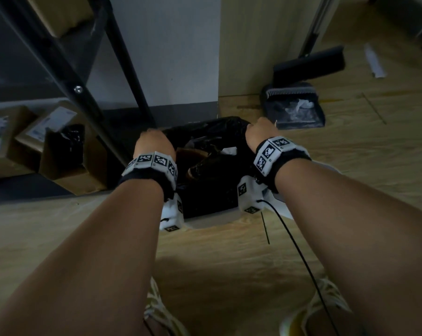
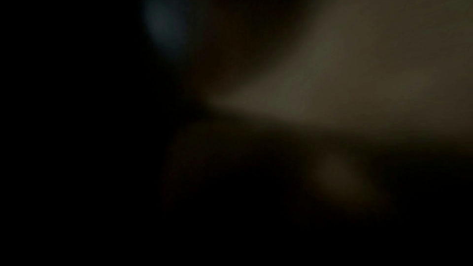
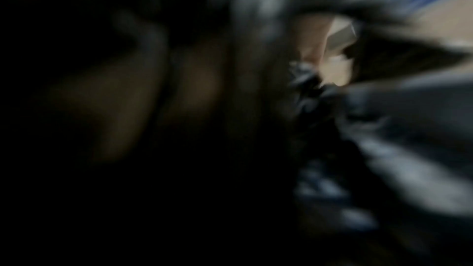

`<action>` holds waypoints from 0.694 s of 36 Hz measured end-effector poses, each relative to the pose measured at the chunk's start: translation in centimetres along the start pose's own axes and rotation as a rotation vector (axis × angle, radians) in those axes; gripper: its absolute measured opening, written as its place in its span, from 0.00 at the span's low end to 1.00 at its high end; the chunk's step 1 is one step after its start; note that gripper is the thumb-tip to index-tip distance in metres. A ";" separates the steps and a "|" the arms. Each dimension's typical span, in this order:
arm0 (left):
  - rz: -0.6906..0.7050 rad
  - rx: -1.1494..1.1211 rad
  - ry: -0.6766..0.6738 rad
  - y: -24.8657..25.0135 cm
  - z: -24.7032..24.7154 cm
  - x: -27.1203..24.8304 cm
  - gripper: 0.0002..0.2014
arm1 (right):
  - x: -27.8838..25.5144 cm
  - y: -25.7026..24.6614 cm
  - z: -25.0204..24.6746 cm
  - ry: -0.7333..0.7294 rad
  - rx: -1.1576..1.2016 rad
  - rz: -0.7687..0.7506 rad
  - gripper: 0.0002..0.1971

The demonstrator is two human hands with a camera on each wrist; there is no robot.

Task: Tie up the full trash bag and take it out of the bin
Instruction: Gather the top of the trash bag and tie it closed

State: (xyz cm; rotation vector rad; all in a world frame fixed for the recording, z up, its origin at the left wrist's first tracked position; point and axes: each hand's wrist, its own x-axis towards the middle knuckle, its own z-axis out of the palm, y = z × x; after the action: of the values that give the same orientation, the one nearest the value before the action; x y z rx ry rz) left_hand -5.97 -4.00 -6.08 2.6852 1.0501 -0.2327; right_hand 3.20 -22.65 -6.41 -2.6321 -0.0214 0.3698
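A black trash bag (image 1: 208, 197) lines a white bin (image 1: 212, 220) on the floor, its mouth open. Brown and white rubbish (image 1: 200, 166) shows inside. My left hand (image 1: 154, 144) is curled over the bag's left edge, knuckles up, fingertips hidden. My right hand (image 1: 260, 132) grips the bag's far right edge in a fist. In the right wrist view, blurred crumpled black plastic of the bag (image 3: 384, 128) sits right by the fingers. The left wrist view is almost wholly dark.
A black shelf leg (image 1: 125, 69) slants down just left of the bin, with cardboard boxes (image 1: 23, 141) behind it. A dustpan (image 1: 294, 110) and broom (image 1: 309, 64) lie to the right. Wooden floor (image 1: 217, 263) and my shoes (image 1: 156, 309) are nearest me.
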 end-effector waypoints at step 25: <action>0.169 -0.153 0.043 1.5 -2.1 -1.9 0.17 | -1.8 0.1 -1.9 0.093 0.158 -0.078 0.13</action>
State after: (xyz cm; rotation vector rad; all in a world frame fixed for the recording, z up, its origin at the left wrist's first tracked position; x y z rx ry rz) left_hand -6.21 -5.67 -3.33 2.6314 0.8103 -0.0606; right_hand 1.97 -23.80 -4.38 -2.4806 -0.0614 0.2128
